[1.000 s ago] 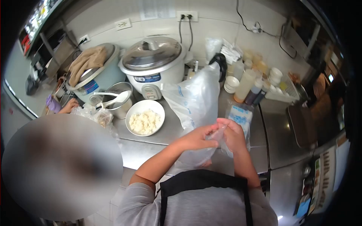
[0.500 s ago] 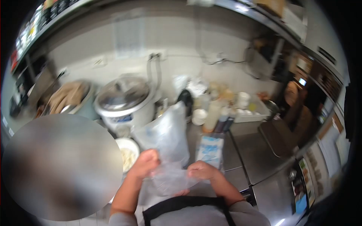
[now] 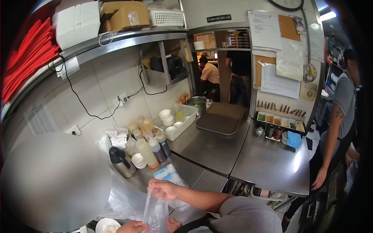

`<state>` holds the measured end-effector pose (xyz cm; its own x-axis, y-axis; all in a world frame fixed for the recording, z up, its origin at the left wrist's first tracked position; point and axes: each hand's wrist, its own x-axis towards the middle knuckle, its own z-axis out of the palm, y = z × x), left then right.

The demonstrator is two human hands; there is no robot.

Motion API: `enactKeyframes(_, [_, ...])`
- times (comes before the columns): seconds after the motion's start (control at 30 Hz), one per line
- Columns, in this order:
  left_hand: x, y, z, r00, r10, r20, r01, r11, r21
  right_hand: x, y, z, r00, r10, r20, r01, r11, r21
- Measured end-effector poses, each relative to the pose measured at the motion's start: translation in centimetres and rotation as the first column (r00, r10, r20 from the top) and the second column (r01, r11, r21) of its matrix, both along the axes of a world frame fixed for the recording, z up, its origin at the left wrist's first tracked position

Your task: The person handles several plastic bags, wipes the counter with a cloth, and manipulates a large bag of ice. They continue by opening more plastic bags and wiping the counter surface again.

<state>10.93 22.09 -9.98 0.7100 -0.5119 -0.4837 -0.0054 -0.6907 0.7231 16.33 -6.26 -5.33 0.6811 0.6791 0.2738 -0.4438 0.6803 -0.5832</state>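
My right hand [image 3: 165, 189] is closed around the top of a clear plastic bag [image 3: 155, 209], which hangs down in a narrow, crumpled length. Lower and to the left, my left hand [image 3: 132, 227] grips the bag's other side; the frame's bottom edge cuts this hand off. Just beyond my right hand lies a white-and-blue plastic packet [image 3: 169, 174]. Another clear plastic bag [image 3: 122, 196] stands to the left, partly behind a blurred patch. A white bowl [image 3: 101, 225] with pale food sits at the bottom left.
A steel jug [image 3: 123, 167], sauce bottles [image 3: 147, 153] and stacked small bowls [image 3: 138, 160] stand along the wall. Further back are a white basket [image 3: 182, 130] and a brown tray [image 3: 219, 118]. A steel counter [image 3: 268, 163] extends right. A co-worker [image 3: 336, 116] stands at the right.
The view has swung right, losing the large lidded cooker. The clear bag, earlier spread sideways between my hands, now hangs narrow, with my right hand above my left.
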Motion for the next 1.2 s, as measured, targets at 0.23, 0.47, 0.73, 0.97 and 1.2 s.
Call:
enactKeyframes(0.23, [-2.0,-1.6,8.7,0.962,0.270,-0.034,-0.082,0.168,-0.982,-2.0,1.3,-2.5,0.995,0.098,0.037,-0.055,0.792,-0.608])
enactKeyframes(0.47, [1.0,-2.1,9.9,0.805,0.336,-0.489,-0.216,-0.601,-0.769,4.7,5.5,4.4,0.998,0.056,0.035,-0.059,0.996,0.071])
enactKeyframes(0.73, [2.4,-2.8,6.3,0.892,0.233,-0.387,-0.189,-0.584,-0.789,11.7,14.0,11.6,0.927,-0.171,0.333,0.350,0.713,-0.608])
enactKeyframes(0.97, [4.1,-0.1,-3.9,0.884,0.014,-0.466,-0.385,-0.544,-0.746,13.3,14.3,-1.5,0.990,-0.140,-0.005,0.091,0.670,-0.737])
enactKeyframes(1.2, [5.7,-1.5,-11.7,0.570,0.285,-0.770,-0.651,-0.415,-0.636,14.2,10.5,-22.8,0.920,-0.327,0.215,0.335,0.375,-0.864])
